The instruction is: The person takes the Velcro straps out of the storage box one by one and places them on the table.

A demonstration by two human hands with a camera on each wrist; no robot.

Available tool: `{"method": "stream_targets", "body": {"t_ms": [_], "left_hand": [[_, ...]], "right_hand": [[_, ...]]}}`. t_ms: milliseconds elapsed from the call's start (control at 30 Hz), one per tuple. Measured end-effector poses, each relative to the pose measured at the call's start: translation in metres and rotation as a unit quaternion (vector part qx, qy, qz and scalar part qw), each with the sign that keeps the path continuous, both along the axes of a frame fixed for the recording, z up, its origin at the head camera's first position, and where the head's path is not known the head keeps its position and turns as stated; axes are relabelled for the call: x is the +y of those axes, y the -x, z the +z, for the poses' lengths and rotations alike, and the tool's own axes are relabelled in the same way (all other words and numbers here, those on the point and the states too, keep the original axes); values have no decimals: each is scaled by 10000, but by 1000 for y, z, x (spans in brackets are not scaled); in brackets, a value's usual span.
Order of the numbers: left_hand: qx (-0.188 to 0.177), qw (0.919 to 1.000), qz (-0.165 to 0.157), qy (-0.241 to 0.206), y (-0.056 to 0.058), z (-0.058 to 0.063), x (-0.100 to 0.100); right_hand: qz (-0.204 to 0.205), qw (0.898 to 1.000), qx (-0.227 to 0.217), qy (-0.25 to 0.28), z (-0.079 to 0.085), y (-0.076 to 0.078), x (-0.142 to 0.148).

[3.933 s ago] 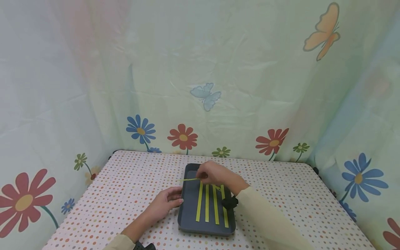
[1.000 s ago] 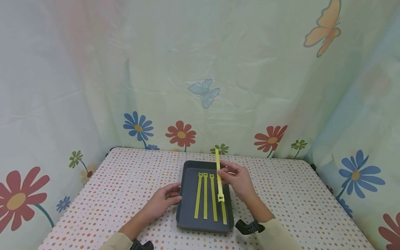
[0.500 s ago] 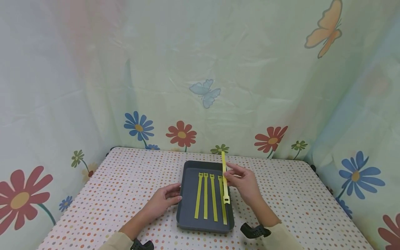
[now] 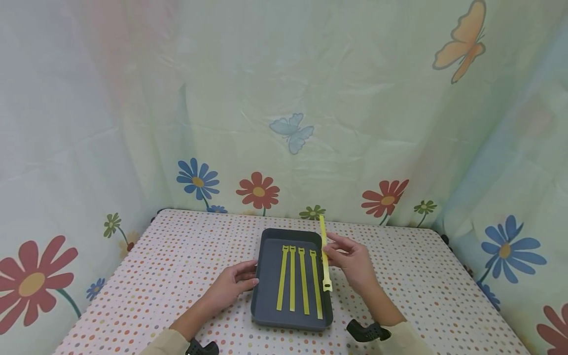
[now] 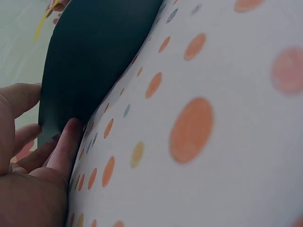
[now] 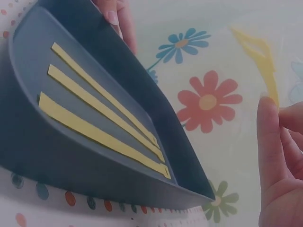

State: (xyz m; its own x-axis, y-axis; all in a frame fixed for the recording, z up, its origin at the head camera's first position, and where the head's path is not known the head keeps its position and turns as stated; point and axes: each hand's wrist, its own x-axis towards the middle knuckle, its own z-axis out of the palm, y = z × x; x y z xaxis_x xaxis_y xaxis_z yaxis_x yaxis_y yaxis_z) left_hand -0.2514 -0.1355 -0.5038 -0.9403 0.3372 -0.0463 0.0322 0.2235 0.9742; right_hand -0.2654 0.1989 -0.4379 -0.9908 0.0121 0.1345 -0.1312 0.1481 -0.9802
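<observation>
Between thumb and fingers, my right hand (image 4: 355,261) pinches a yellow hook-and-loop cable tie (image 4: 325,261). Its slotted head points down toward me, over the right rim of a dark grey tray (image 4: 265,301). Several more yellow cable ties (image 4: 292,286) lie lengthwise side by side inside the tray, heads at the far end. My left hand (image 4: 230,286) rests on the table with its fingers against the tray's left wall. Loosely extended fingers (image 5: 70,146) touch that wall in the left wrist view. In the right wrist view, the held tie (image 6: 262,54) stands up from the fingertips.
A polka-dot cloth (image 4: 199,241) covers the table under the tray. Behind and beside it hangs a curtain (image 4: 368,118) printed with flowers and butterflies. A black wrist device (image 4: 368,330) sits on the right forearm, another (image 4: 201,347) on the left.
My right hand has turned the cable tie from sideways to lengthwise and carried it rightward, from above the tray to over its right edge. My left hand stays at the tray's left side.
</observation>
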Motion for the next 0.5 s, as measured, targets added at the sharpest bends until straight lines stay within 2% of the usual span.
{"method": "stream_targets", "body": {"t_ms": [500], "left_hand": [[21,10000,23,26,0,-1,0]], "right_hand": [[-303,9988,-7,-387,-9,-1,13]]}}
